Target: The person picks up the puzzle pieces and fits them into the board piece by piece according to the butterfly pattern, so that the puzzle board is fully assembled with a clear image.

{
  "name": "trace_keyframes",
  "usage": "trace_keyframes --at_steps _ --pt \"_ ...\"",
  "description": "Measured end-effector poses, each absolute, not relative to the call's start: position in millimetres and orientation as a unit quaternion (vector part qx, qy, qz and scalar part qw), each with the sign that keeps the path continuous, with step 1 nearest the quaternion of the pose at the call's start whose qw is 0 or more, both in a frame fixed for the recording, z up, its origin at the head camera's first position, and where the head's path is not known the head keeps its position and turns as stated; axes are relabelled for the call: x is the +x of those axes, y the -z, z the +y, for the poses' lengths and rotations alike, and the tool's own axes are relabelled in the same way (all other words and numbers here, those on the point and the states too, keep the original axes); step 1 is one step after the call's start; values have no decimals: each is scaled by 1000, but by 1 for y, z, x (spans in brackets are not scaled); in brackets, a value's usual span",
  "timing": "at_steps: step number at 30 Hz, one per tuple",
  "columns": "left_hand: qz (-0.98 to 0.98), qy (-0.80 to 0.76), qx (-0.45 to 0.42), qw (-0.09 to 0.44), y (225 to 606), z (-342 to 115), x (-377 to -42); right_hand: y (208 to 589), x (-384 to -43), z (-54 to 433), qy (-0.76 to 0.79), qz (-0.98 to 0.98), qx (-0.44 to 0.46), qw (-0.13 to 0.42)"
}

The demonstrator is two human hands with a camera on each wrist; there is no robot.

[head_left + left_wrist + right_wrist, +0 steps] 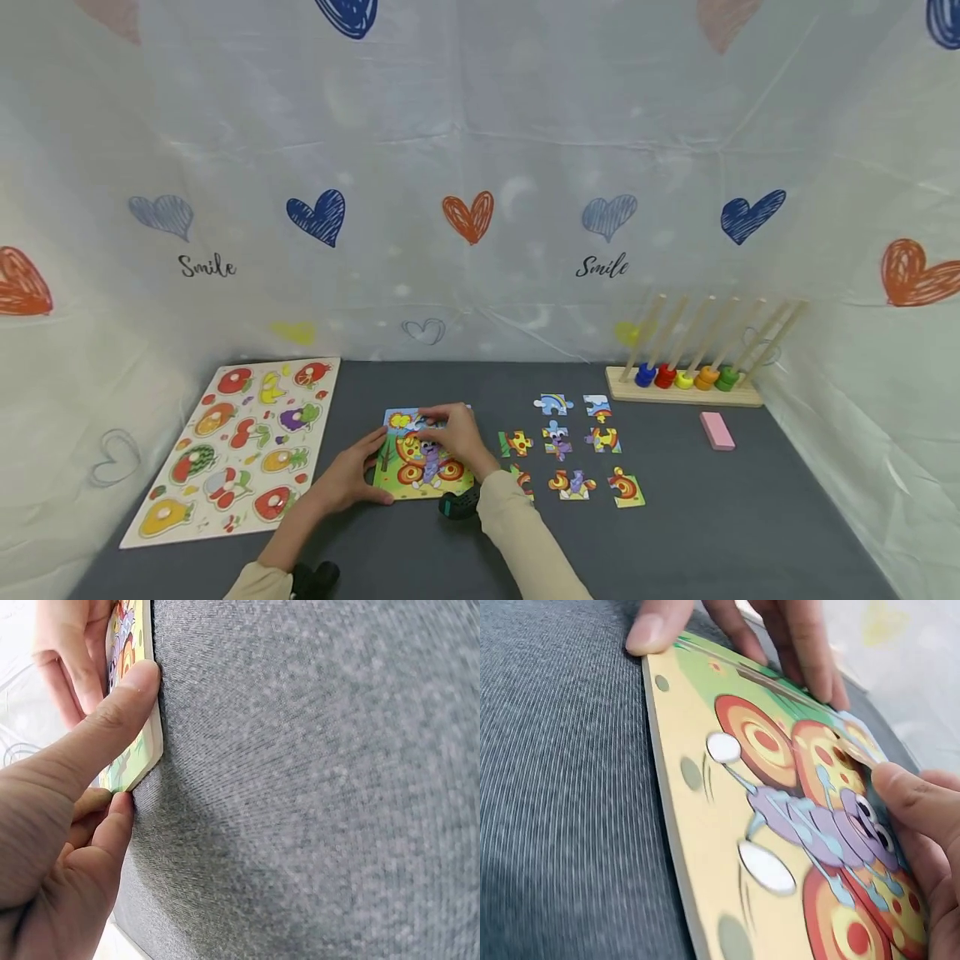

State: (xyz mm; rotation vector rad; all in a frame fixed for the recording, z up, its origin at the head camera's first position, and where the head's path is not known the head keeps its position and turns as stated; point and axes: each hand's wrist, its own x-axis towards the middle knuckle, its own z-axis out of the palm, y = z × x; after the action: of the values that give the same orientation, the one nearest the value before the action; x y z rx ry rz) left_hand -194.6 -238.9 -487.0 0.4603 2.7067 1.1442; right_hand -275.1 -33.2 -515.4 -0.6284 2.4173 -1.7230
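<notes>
A puzzle board (431, 493) printed with a purple-bodied butterfly lies on the grey table. My left hand (347, 475) steadies its near left corner, thumb (141, 677) at the front edge and fingers along the left side. Over the board's far left part, my right hand (459, 435) pinches a small puzzle piece (855, 750) between thumb and fingers, mostly hidden by them. To the right of the board lie several loose jigsaw pieces, laid out in rows, among them a rainbow piece (553, 405) and an orange-and-green corner piece (627, 487).
A white fruit puzzle board (258, 450) lies at the left. At the back right stands a wooden peg stand (686, 392) with coloured rings, and a pink block (717, 431) sits in front of it. A heart-printed curtain (468, 125) encloses the table's back and sides.
</notes>
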Motion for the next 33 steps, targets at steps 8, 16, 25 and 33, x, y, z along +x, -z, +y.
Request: trace_keyframes --at_steps 8,16,25,33 --pt "898 -397 169 89 487 -234 -201 514 -277 -37 556 802 -215 51" --pt "897 -400 166 94 484 -233 -203 511 -278 -38 547 811 -208 15" --pt "903 -393 153 86 487 -242 -194 512 -272 -54 545 809 -218 20" --pt "912 -370 156 83 490 -241 -198 510 -273 -54 531 820 -212 24"
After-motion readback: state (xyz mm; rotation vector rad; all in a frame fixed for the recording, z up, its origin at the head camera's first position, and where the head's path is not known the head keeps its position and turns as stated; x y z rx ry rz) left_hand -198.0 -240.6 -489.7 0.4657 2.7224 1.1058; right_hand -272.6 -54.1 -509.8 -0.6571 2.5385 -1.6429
